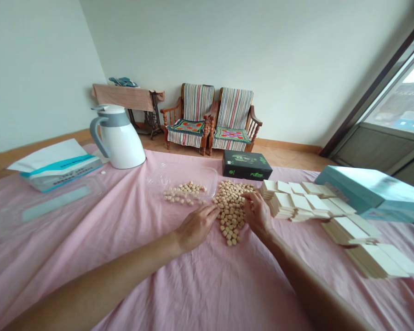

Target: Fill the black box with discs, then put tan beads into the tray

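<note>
A pile of small beige rounded pieces (232, 214) lies on the pink cloth in front of me; their exact kind I cannot make out. My left hand (197, 226) rests at the pile's left edge with its fingers curled together, and anything in them is hidden. On the opposite edge, my right hand (257, 214) has thumb and fingers drawn into a pinch over the pieces; what they grip does not show. Just beyond my left hand stands a clear plastic tub (155, 177) holding more of the same pieces.
Stacks of pale flat rectangular blocks (308, 202) stand right of the pile, beside a light blue box (376, 188). Behind the pile sits a black box (247, 164). To the left are a white jug (122, 142), a white-and-blue bag (60, 165) and a clear lid (10, 214).
</note>
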{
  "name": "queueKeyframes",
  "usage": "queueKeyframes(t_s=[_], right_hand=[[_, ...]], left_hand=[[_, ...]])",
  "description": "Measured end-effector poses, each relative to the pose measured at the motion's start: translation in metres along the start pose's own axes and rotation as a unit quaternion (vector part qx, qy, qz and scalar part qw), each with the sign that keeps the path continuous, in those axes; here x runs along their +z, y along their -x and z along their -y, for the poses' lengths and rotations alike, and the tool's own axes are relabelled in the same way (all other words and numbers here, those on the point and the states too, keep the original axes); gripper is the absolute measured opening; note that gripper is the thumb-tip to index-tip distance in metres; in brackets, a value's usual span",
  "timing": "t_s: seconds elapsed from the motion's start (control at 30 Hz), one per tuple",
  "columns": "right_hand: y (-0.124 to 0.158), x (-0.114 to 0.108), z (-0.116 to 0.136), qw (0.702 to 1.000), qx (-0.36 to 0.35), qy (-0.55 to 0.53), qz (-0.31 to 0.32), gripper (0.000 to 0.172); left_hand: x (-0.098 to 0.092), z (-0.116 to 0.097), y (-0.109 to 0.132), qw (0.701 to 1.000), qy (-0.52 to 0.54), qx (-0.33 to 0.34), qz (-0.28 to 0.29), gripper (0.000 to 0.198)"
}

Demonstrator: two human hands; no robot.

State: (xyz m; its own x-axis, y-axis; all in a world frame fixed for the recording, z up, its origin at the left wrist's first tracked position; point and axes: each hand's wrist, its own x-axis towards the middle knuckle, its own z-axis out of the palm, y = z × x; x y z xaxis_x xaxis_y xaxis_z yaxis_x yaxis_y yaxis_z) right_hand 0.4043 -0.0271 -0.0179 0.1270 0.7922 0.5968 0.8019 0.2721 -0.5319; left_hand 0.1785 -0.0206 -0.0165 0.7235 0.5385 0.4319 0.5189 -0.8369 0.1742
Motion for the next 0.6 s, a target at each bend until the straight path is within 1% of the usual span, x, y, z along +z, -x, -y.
queueKeyframes(t_s=[0.07, 0.17, 0.3, 0.37, 0.43, 0.5, 0.6], right_hand=[[0.005, -0.006, -0.005, 1.000, 0.006, 0.020, 0.006, 0.019], [0.015, -0.012, -0.014, 0.999, -0.009, 0.036, 0.006, 0.019], [0.026, -0.012, -0.022, 0.999, 0.005, 0.025, -0.022, 0.019], [0.028, -0.011, -0.025, 0.999, 0.002, 0.019, -0.025, 0.018], [0.029, -0.009, -0.028, 1.000, -0.008, 0.022, -0.017, 0.018], [0.030, -0.008, -0.029, 0.999, -0.018, 0.031, -0.006, 0.018], [0.030, -0.008, -0.029, 0.999, -0.024, 0.038, 0.004, 0.016]], left_hand=[[0.001, 0.000, -0.001, 0.999, 0.019, -0.029, -0.003, 0.035], [0.001, 0.000, -0.001, 0.997, 0.045, -0.060, -0.010, 0.026], [0.001, 0.000, -0.001, 0.996, 0.062, -0.064, -0.028, 0.021], [0.001, -0.001, -0.001, 0.995, 0.064, -0.061, -0.041, 0.020], [-0.002, -0.003, -0.001, 0.995, 0.060, -0.054, -0.063, 0.022], [-0.010, -0.005, -0.002, 0.993, 0.050, -0.037, -0.098, 0.024], [-0.031, -0.007, -0.006, 0.985, 0.028, -0.005, -0.172, 0.023]])
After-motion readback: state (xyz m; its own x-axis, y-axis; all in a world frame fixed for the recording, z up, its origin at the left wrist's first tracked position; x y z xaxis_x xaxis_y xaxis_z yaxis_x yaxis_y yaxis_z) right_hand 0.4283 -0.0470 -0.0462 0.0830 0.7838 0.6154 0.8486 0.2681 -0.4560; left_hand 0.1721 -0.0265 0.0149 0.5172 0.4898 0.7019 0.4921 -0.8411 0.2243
